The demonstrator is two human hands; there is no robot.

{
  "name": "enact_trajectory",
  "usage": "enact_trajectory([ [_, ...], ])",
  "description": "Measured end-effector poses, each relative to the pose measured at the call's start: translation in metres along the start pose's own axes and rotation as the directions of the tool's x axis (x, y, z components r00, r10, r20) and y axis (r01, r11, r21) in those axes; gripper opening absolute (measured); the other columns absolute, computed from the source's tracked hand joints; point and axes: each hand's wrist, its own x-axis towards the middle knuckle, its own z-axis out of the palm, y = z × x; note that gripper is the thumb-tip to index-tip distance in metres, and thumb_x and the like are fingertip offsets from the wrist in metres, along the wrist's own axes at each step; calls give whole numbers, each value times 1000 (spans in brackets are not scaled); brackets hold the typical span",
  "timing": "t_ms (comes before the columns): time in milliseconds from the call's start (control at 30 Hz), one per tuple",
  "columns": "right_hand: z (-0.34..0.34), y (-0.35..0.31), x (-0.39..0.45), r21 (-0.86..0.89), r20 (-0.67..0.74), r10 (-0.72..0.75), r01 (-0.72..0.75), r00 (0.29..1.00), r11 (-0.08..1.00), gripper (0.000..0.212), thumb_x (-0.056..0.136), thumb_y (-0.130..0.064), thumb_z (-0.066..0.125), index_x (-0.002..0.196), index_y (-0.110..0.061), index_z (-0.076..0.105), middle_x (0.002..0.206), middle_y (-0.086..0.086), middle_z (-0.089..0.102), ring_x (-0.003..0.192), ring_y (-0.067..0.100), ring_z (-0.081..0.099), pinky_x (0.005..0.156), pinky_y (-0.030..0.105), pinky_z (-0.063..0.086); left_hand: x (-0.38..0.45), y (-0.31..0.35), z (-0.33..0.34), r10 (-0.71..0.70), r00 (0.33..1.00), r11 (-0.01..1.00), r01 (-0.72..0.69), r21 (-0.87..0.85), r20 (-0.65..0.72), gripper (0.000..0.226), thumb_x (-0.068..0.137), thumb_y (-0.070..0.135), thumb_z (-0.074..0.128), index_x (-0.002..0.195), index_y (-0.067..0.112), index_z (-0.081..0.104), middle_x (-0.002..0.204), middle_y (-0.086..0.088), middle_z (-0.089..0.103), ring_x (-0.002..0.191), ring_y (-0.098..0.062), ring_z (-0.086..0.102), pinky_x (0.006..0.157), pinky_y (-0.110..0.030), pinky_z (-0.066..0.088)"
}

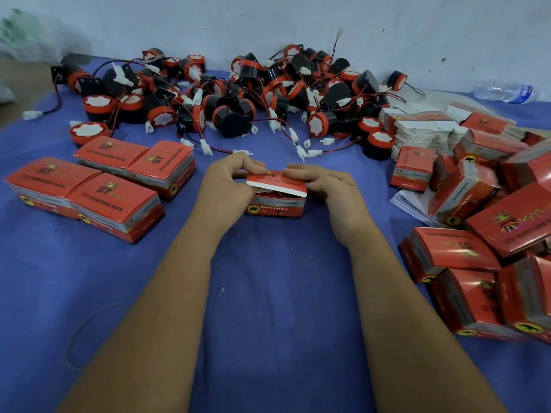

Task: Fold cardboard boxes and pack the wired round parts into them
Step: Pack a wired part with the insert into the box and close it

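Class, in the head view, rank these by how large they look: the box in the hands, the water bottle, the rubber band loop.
1. Rubber band loop, nearest the camera.
2. Box in the hands.
3. Water bottle, farthest away, so true size is unsure.

We can't see inside the box (275, 201) at mid cloth; its lid flap (277, 186) covers the opening, and the left hand (226, 186) and right hand (328, 186) hide both ends. Small print on its front is too blurred to read. The box pile (492, 293) at the cloth's right edge is cut off by the frame & smeared. Top-left corner: a green-white blur (21, 34), can't ID. Bottle (504, 92) at far right is hazy.
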Motion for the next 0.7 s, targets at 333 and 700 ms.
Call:
enact_trajectory([
  [333, -7, 2, -4, -218, 196, -21, 65, 980, 974, 49, 72, -30, 81, 119, -32, 67, 144, -19, 45, 130, -3, 42, 92, 7, 42, -4, -4, -36, -50, 964, 998, 38, 50, 260, 30, 84, 25, 75, 113, 29, 71, 139, 22, 54, 130, 5, 45, 87, -10, 48],
  [700, -1, 10, -4, -434, 78, -166, 183, 983, 882, 41, 81, -41, 75, 120, -32, 68, 128, -11, 58, 119, -1, 51, 99, 18, 43, -2, -9, -31, -23, 973, 1000, 27, -13, 230, 41, 70, 29, 75, 110, 19, 72, 130, 13, 62, 115, 6, 58, 87, -15, 53],
])
